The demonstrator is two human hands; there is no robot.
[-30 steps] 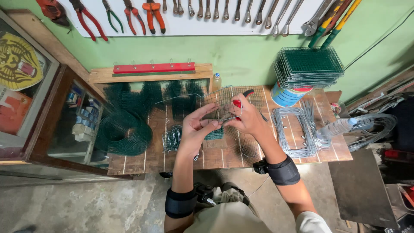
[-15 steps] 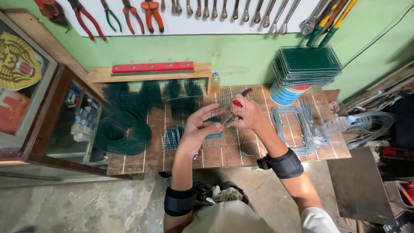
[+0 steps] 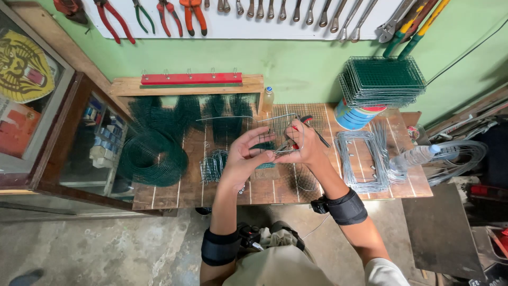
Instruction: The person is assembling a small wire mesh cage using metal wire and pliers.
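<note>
Nearest, the left hand (image 3: pixel 244 153) pinches the edge of a small wire mesh panel (image 3: pixel 279 130), fingers closed on it, holding it raised just above the tabletop (image 3: pixel 222 193). The right hand (image 3: pixel 304 145) is wrapped around red-handled pliers (image 3: pixel 302 123), whose nose meets the same panel. By the look of it, the step in hand is bending or fastening wire at the panel's edge; the next move likely calls for a steady left grip while the pliers squeeze or twist. Beside the hands lie bent wire frames (image 3: pixel 362 159) and a clear plastic bottle (image 3: pixel 415 156); a green mesh roll (image 3: pixel 151 159) lies to the left. Farther back, stacked green mesh panels (image 3: pixel 382 79) rest on a paint can (image 3: pixel 354 116), and hand tools (image 3: pixel 190 10) hang on the wall
</note>
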